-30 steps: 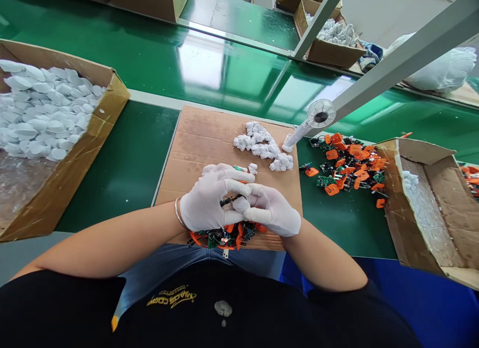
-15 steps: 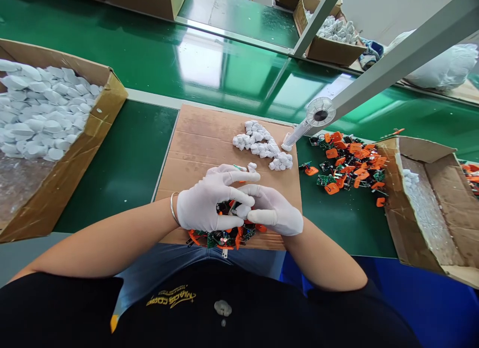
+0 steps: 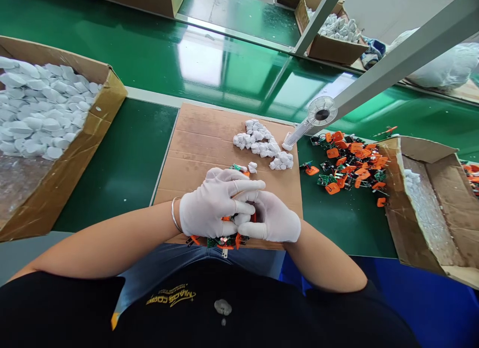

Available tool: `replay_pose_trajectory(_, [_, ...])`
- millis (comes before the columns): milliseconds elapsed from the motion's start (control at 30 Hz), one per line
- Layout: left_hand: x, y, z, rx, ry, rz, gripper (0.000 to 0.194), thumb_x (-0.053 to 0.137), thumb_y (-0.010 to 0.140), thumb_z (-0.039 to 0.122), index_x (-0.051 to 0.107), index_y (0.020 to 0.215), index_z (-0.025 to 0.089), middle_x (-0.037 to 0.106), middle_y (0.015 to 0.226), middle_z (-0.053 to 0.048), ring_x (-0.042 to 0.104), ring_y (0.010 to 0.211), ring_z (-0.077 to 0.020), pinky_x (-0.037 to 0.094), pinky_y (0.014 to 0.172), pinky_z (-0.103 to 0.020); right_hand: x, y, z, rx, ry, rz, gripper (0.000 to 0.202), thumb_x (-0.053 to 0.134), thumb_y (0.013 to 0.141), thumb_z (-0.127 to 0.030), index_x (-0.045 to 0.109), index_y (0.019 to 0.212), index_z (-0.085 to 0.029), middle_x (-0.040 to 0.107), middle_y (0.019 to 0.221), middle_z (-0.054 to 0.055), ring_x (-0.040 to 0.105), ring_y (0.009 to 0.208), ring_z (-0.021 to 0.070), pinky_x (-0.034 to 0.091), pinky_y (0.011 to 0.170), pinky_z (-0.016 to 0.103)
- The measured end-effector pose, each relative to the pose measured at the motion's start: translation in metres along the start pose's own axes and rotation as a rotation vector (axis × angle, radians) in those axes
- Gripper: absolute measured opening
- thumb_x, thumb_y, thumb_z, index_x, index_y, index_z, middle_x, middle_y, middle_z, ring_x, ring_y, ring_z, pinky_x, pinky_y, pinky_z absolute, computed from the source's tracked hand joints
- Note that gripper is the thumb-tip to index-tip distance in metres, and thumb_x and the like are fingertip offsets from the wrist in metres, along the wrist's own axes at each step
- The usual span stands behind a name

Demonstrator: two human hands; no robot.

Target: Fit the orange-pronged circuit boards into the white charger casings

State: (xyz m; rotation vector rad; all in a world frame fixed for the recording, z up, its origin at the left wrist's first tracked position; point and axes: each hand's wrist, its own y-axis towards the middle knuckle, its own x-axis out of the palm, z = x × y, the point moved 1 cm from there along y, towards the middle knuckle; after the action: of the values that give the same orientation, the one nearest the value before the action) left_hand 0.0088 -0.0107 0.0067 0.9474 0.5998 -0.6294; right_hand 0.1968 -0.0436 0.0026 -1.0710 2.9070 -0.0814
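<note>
White gloves cover both hands, which meet above the near edge of a cardboard sheet point(image 3: 202, 138). My left hand point(image 3: 215, 203) and my right hand point(image 3: 273, 215) close round a small white piece point(image 3: 242, 219) between their fingertips, and their fingers overlap. Under them lies a pile of green circuit boards with orange parts point(image 3: 224, 241), partly hidden by the gloves. Just beyond the fingers are another green board point(image 3: 236, 167) and a single white lump point(image 3: 252, 167). Farther back on the cardboard sits a cluster of white lumps point(image 3: 262, 141).
A box of white pieces point(image 3: 93, 118) stands at the left. On the right, orange and green assemblies point(image 3: 348, 161) lie beside an open cardboard box point(image 3: 411, 228). A small round fan point(image 3: 322, 111) is near a slanted metal post point(image 3: 389, 53).
Both hands have drawn closer together, with the fingers now overlapping over the white piece. The green board beyond them shows more.
</note>
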Motion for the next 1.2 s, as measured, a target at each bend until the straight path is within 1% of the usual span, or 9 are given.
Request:
replay_pose_trajectory(100, [0.006, -0.001, -0.002, 0.024, -0.020, 0.084, 0.005, 0.071, 0.079, 0.023, 0.068, 0.077, 0.026, 0.064, 0.133, 0.003, 0.057, 0.117, -0.0259, 0.045, 0.098, -0.045, 0.002, 0.002, 0.001, 0.010, -0.031, 0.011, 0.032, 0.083, 0.074, -0.026, 0.061, 0.097, -0.020, 0.062, 0.073, -0.004, 0.060, 0.072, 0.0157, 0.055, 0.070, 0.031])
replay_pose_trajectory(267, [0.013, -0.003, -0.002, 0.064, -0.025, 0.100, 0.014, 0.075, 0.080, 0.029, 0.064, 0.088, 0.027, 0.064, 0.129, 0.001, 0.058, 0.115, -0.0269, 0.043, 0.095, -0.046, 0.009, 0.004, -0.001, -0.006, -0.144, 0.124, 0.030, 0.081, 0.079, -0.033, 0.054, 0.074, -0.020, 0.050, 0.065, -0.006, 0.054, 0.065, 0.0125, 0.053, 0.067, 0.029])
replay_pose_trajectory(433, [0.016, -0.005, -0.001, 0.062, 0.017, 0.116, 0.010, 0.073, 0.082, 0.030, 0.065, 0.087, 0.027, 0.065, 0.128, 0.003, 0.058, 0.114, -0.0263, 0.042, 0.094, -0.046, 0.012, 0.003, -0.001, -0.043, -0.111, 0.103, 0.022, 0.078, 0.079, -0.026, 0.057, 0.078, -0.021, 0.050, 0.066, -0.005, 0.055, 0.066, 0.0131, 0.053, 0.064, 0.028])
replay_pose_trajectory(567, [0.013, -0.003, 0.000, 0.058, 0.026, 0.133, 0.009, 0.072, 0.082, 0.027, 0.067, 0.089, 0.030, 0.068, 0.122, 0.004, 0.059, 0.111, -0.0238, 0.043, 0.095, -0.044, 0.010, 0.002, -0.001, -0.019, -0.105, 0.137, 0.016, 0.075, 0.082, -0.025, 0.059, 0.080, -0.020, 0.057, 0.073, -0.002, 0.060, 0.075, 0.0158, 0.055, 0.071, 0.030])
replay_pose_trajectory(733, [0.005, 0.000, 0.001, 0.008, 0.003, 0.191, 0.011, 0.071, 0.076, 0.024, 0.067, 0.085, 0.028, 0.069, 0.125, 0.001, 0.062, 0.112, -0.0232, 0.046, 0.095, -0.043, 0.006, 0.001, -0.005, -0.015, 0.142, 0.073, 0.011, 0.073, 0.082, -0.019, 0.063, 0.085, -0.018, 0.060, 0.072, -0.003, 0.057, 0.068, 0.0124, 0.051, 0.065, 0.027])
replay_pose_trajectory(833, [0.000, 0.000, 0.000, -0.050, 0.010, 0.221, 0.026, 0.073, 0.078, 0.026, 0.065, 0.103, 0.028, 0.070, 0.126, -0.004, 0.063, 0.115, -0.0235, 0.049, 0.096, -0.043, 0.003, 0.001, -0.003, 0.035, 0.283, 0.084, 0.018, 0.077, 0.083, -0.024, 0.067, 0.096, -0.017, 0.069, 0.089, 0.003, 0.065, 0.083, 0.0158, 0.054, 0.078, 0.031])
replay_pose_trajectory(933, [-0.005, 0.000, -0.002, -0.081, -0.036, 0.245, 0.026, 0.077, 0.080, 0.030, 0.061, 0.101, 0.027, 0.071, 0.122, -0.004, 0.066, 0.108, -0.0211, 0.051, 0.096, -0.043, -0.001, 0.001, 0.001, 0.033, 0.479, 0.074, 0.037, 0.083, 0.079, -0.035, 0.066, 0.107, -0.018, 0.071, 0.102, 0.007, 0.067, 0.101, 0.0222, 0.054, 0.090, 0.038])
replay_pose_trajectory(1100, [-0.010, 0.002, -0.004, -0.035, -0.076, 0.247, 0.033, 0.071, 0.081, 0.023, 0.058, 0.111, 0.029, 0.072, 0.121, -0.004, 0.068, 0.108, -0.0209, 0.054, 0.095, -0.043, -0.003, 0.003, 0.005, 0.078, 0.636, 0.115, 0.035, 0.086, 0.076, -0.034, 0.066, 0.100, -0.018, 0.066, 0.083, 0.001, 0.066, 0.085, 0.0179, 0.054, 0.081, 0.033])
replay_pose_trajectory(1200, [-0.008, 0.002, -0.005, -0.003, -0.075, 0.239, 0.043, 0.074, 0.079, 0.028, 0.058, 0.118, 0.028, 0.072, 0.123, -0.006, 0.068, 0.110, -0.0237, 0.054, 0.096, -0.045, -0.002, 0.004, 0.006, 0.072, 0.624, 0.109, 0.031, 0.084, 0.078, -0.033, 0.066, 0.097, -0.017, 0.066, 0.083, 0.002, 0.066, 0.085, 0.0175, 0.054, 0.085, 0.034])
